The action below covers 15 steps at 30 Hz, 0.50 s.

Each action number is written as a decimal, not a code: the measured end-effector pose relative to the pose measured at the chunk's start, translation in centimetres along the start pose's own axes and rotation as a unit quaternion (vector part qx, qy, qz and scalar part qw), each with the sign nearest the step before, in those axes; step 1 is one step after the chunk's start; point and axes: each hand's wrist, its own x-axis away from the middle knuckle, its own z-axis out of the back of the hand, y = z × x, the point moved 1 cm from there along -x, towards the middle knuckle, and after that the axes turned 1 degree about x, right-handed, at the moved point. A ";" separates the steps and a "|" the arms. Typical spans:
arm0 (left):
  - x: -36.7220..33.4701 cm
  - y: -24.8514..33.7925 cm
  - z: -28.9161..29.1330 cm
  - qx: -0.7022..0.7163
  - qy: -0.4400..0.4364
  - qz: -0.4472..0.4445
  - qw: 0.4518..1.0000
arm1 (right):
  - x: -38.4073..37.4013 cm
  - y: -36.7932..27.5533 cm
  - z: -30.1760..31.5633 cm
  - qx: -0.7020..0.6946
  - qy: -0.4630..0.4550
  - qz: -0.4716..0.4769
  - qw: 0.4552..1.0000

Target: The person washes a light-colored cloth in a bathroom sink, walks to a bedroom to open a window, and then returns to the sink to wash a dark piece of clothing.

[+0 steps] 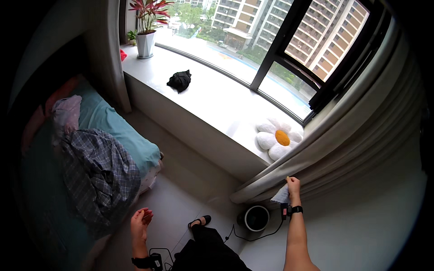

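My right hand [293, 184] is closed on a small, pale grey-white cloth [280, 195], which hangs down beside the curtain [312, 156]. Below the cloth, a round bin [257, 218] with a white rim and dark inside stands on the floor. Near the corner of the bed, my left hand [141, 221] is raised with its palm up and fingers loosely curled. Nothing shows in it. Both wrists wear dark straps with small boxes and cables.
On the white window sill [212, 106] lie a crumpled black bag [180, 81] and a flower-shaped cushion [281, 137]. A potted plant [145, 44] stands at its far left. The bed [120, 128] holds a plaid garment [101, 169]. A cable [253, 239] runs past the bin.
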 end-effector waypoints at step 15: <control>3.0 -0.6 -9.1 0.025 -0.064 -0.038 0.997 | -8.7 -18.2 -4.3 -0.109 -0.085 0.238 0.961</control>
